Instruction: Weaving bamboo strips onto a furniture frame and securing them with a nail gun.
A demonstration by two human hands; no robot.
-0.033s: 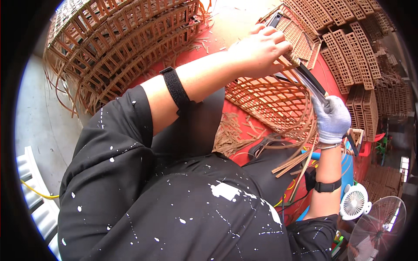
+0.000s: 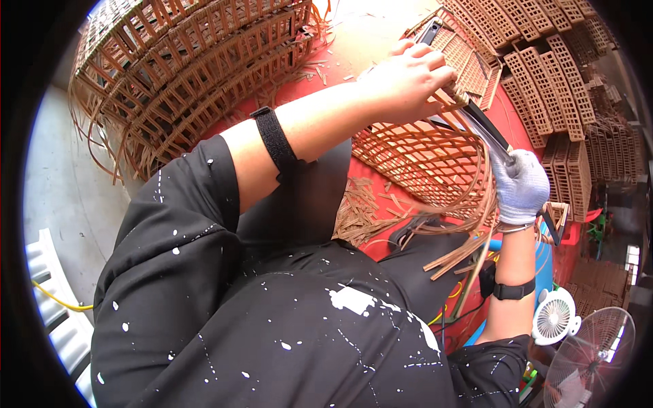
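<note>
A woven basket (image 2: 415, 160) of brown strips with an open diamond lattice lies tilted in front of me. Along its far upper side runs a straight black and silver bar (image 2: 484, 124). My bare left hand (image 2: 407, 80) is closed over the basket's upper edge beside this bar, its fingers curled and the grip partly hidden. Lower down the bar, my right hand (image 2: 522, 187), in a pale knitted glove, is closed around it with the thumb on top. Loose strips (image 2: 457, 260) hang from beneath the glove, their ends fanned out near my knee.
Stacked lattice baskets (image 2: 197, 75) rise at the left. More woven pieces (image 2: 547, 88) are piled at the right. Cut strip scraps (image 2: 360, 211) litter the red floor. A small white fan (image 2: 554, 317) and a larger caged fan (image 2: 590, 360) stand at the lower right.
My right hand has shifted very slightly to the right. The loose strips below it have swung a little, with some motion blur. My left hand keeps its place.
</note>
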